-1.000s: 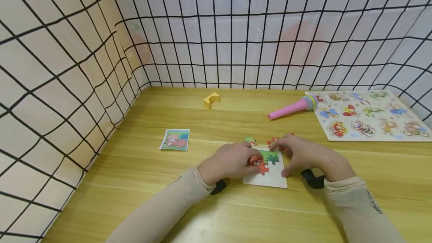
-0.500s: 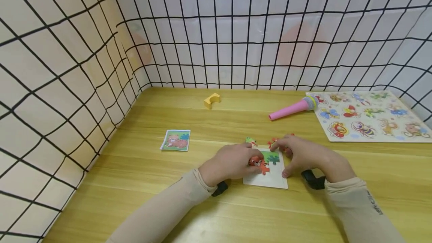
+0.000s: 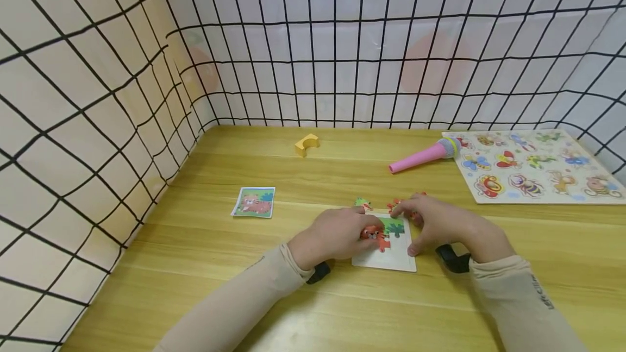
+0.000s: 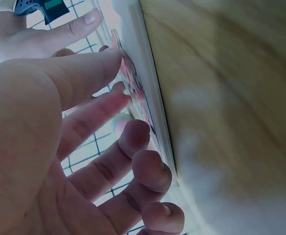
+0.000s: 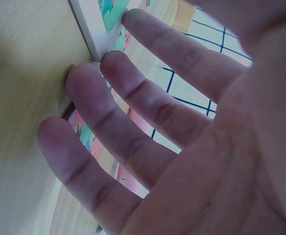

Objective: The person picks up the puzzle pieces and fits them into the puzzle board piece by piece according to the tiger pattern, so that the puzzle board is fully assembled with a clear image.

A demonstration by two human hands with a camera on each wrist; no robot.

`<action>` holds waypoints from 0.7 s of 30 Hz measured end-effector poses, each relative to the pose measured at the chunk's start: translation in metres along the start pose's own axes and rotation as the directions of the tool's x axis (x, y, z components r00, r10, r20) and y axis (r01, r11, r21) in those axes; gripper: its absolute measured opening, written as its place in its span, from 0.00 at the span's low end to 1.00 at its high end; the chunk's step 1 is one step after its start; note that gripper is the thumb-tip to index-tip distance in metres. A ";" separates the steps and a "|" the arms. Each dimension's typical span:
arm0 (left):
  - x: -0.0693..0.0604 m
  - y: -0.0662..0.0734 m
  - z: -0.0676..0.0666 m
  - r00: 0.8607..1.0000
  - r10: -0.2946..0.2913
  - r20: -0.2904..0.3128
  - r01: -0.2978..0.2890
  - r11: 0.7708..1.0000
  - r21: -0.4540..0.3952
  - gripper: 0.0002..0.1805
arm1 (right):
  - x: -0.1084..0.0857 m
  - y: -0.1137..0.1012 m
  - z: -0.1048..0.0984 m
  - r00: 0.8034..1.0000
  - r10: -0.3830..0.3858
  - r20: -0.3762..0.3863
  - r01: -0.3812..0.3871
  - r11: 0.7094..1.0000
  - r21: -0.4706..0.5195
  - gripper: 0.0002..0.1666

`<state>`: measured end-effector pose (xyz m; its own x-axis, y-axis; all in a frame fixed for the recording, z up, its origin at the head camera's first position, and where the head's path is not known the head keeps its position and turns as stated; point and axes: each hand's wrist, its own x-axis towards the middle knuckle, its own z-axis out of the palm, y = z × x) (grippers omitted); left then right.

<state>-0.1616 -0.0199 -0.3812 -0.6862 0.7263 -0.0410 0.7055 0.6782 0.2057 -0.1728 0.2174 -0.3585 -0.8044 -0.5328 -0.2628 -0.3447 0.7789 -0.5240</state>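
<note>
A white puzzle tray lies on the wooden table. Green pieces fill its upper right part, and a red piece with an animal's face lies at its left. My left hand reaches over the tray from the left, pinching this red piece between thumb and index finger. In the left wrist view, the left hand's other fingers are loosely bent along the tray's side. My right hand spans the tray's upper right corner. Its fairly straight fingers touch the tray's edge in the right wrist view.
Loose puzzle pieces lie just behind the tray, some partly hidden by the right hand. A picture card lies left, a yellow arch block farther back. A pink toy microphone touches an insect board. Black wire mesh encloses the table.
Both hands keep nearly the same places on the tray and red piece. The left thumb and index finger shift only slightly. The head view moves a little.
</note>
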 end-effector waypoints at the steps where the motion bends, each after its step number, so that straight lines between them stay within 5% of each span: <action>1: 0.000 0.000 0.000 1.000 0.007 -0.001 -0.007 1.000 0.000 0.17 | 0.000 0.000 0.000 1.000 -0.003 0.001 0.003 1.000 0.002 0.41; 21: 0.000 -0.006 -0.006 1.000 0.002 0.017 -0.001 0.998 -0.062 0.17 | 0.000 0.000 0.000 1.000 0.000 0.003 0.000 1.000 0.003 0.41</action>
<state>-0.1673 -0.0244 -0.3768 -0.6819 0.7292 -0.0570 0.6935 0.6694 0.2663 -0.1729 0.2178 -0.3588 -0.8031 -0.5336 -0.2651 -0.3433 0.7781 -0.5261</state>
